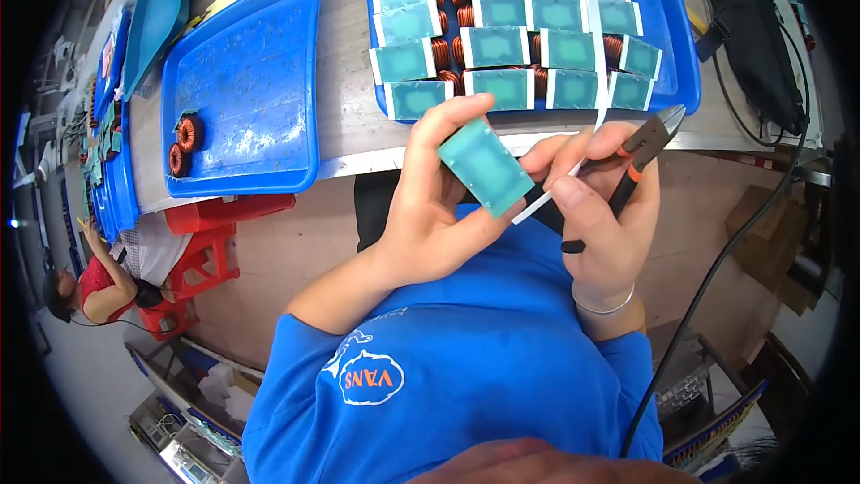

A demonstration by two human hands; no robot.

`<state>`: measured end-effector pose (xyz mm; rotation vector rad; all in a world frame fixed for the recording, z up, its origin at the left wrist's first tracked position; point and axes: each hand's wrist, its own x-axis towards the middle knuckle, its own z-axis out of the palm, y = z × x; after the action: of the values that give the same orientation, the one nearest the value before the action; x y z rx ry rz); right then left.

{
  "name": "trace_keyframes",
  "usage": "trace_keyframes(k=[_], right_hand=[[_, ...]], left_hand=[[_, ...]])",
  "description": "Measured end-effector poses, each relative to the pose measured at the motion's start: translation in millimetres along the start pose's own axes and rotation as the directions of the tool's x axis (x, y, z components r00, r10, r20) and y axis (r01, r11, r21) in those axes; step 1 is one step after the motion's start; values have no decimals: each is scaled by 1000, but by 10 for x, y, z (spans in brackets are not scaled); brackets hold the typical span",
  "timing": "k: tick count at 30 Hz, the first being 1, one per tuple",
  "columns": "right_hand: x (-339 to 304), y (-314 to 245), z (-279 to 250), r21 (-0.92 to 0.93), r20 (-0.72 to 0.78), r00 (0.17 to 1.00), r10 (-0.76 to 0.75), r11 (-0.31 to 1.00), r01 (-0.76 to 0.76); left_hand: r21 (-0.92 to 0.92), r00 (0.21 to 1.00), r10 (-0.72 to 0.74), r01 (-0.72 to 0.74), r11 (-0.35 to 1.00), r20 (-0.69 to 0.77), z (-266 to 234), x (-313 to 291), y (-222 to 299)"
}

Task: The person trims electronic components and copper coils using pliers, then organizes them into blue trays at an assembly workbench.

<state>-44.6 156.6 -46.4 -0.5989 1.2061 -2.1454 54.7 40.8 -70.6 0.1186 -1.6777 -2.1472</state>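
Blue shirt (484,350) nearest, counter (345,81) beyond.
Left hand (421,202) holds teal block (485,168); right hand (611,224) grips white strip (534,207) and cutters (649,136).

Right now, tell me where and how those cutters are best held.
Take the cutters by the dark handles, probably from the near side: the blades point forward and to the right, so the handles look the safer grip. The right hand holds them there, and also pinches a white strip.

Orange capital lettering (374,379), ringed in white, stands on the chest of the blue shirt (502,341).
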Motion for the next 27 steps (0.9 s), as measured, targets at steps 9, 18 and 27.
trace_keyframes(k=[9,18,27], right_hand=[[-33,43,2,-129,26,997,-72,989,75],[-50,63,15,-184,37,995,-95,978,100],[-51,53,1,-213,45,995,-89,972,96]], left_hand=[[55,1000,0,0,999,-9,-3,-31,55],[118,997,-49,56,992,-54,0,-69,54],[41,1000,-27,28,999,-15,-15,-56,38]])
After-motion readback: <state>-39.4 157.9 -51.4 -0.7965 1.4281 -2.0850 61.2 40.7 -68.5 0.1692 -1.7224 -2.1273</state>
